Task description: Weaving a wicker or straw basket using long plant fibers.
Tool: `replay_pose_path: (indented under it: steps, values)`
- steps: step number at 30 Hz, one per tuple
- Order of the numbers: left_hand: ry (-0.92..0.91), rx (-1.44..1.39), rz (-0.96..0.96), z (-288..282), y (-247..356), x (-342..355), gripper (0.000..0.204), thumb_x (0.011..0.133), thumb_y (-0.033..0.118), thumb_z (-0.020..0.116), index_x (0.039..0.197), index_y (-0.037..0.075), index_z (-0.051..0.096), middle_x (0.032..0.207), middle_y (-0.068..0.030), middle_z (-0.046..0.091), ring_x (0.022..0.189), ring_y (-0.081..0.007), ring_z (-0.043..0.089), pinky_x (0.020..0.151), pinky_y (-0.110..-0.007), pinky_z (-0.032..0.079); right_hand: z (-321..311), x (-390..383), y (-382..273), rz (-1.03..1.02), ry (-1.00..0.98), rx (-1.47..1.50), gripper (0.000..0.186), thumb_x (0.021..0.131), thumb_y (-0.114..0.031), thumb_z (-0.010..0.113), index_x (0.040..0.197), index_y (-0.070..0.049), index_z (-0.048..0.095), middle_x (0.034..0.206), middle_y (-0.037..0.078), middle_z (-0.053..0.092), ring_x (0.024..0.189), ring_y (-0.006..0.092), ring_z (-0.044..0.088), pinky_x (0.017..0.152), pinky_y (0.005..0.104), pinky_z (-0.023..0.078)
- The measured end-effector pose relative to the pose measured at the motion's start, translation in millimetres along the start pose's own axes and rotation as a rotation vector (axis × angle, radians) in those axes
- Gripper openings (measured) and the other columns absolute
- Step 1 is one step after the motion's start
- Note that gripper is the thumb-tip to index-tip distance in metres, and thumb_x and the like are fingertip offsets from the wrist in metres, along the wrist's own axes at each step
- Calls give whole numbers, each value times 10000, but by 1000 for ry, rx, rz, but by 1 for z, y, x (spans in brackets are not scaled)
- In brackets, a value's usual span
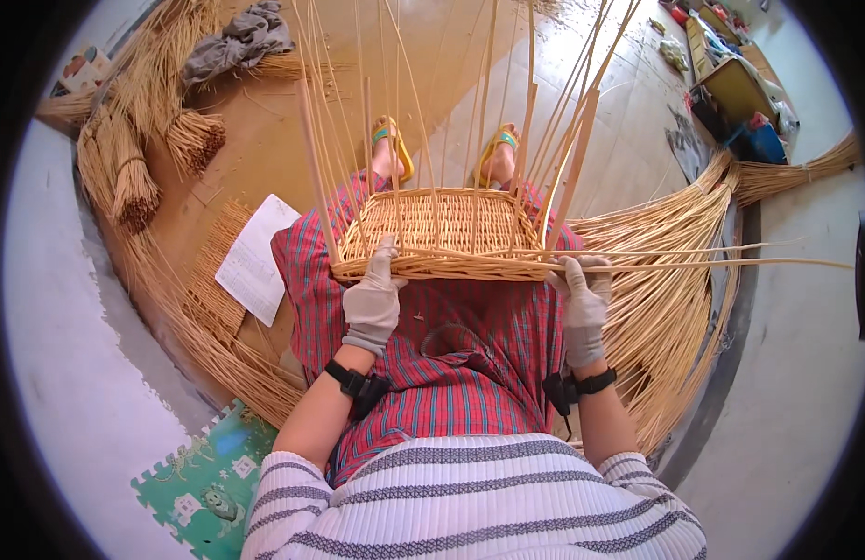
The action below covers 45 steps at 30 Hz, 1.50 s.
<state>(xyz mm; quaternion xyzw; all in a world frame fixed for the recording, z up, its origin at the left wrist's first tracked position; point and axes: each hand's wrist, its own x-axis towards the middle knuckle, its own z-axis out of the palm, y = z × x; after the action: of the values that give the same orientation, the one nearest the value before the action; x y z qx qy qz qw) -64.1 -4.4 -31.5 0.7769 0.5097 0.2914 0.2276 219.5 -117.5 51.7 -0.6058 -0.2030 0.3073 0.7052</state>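
A half-woven wicker basket (pixel 451 222) rests across my lap, with tall upright stakes rising around its woven base. My left hand (pixel 372 303), in a pale glove, grips the near side by the left corner; its thumb lies on the inside and the other fingers are mostly hidden. At the near right corner, my gloved right hand (pixel 582 303) is closed around long wicker strands (pixel 712 265). These run along the basket's near side and stick out far to the right. A flat wooden slat (pixel 572 168) stands upright near the right side.
Loose wicker rods (pixel 666 308) fan out on the floor to my right. Tied wicker bundles (pixel 133 182) and a grey cloth (pixel 238 42) lie at the far left. A paper sheet (pixel 258 259) overlaps a woven panel (pixel 213 271). A green foam mat (pixel 213 481) is at lower left.
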Motion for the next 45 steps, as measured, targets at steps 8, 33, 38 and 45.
replay_pose_path:
  steps: [8, 33, 38, 45]
  values:
    - [-515, -553, -652, -16, 92, 77, 617, 899, 190, 740, 1413, 27, 440, 1107, -145, 672, 656, -240, 696, 561, -347, 575, -17, 21, 22, 158, -70, 130, 130, 962, -62, 644, 1050, -66, 549, 953, 84, 673, 841, 176, 686, 718, 301, 626]
    - [-478, -697, -656, 22, 73, 56, 199, 924, 199, 730, 941, 34, 619, 733, -53, 642, 483, -134, 628, 372, -263, 490, 25, -7, 14, -376, -37, 305, 225, 1086, -251, 410, 1211, -66, 436, 965, 144, 627, 983, 225, 651, 929, 397, 543]
    - [-452, -578, -669, 25, 87, 60, 286, 952, 314, 691, 948, 34, 633, 674, -58, 633, 424, -145, 605, 343, -271, 474, 75, 51, -13, -529, -292, 146, 84, 1028, -83, 512, 1082, -19, 514, 1037, 100, 620, 1022, 221, 646, 901, 374, 542]
    - [-464, -656, -653, 43, 71, 59, 209, 929, 207, 716, 925, 23, 616, 735, -90, 663, 473, -155, 629, 386, -297, 522, -29, 30, 82, -400, -351, 551, 359, 1086, -347, 421, 797, -133, 418, 680, -11, 412, 615, 110, 412, 637, 312, 415]
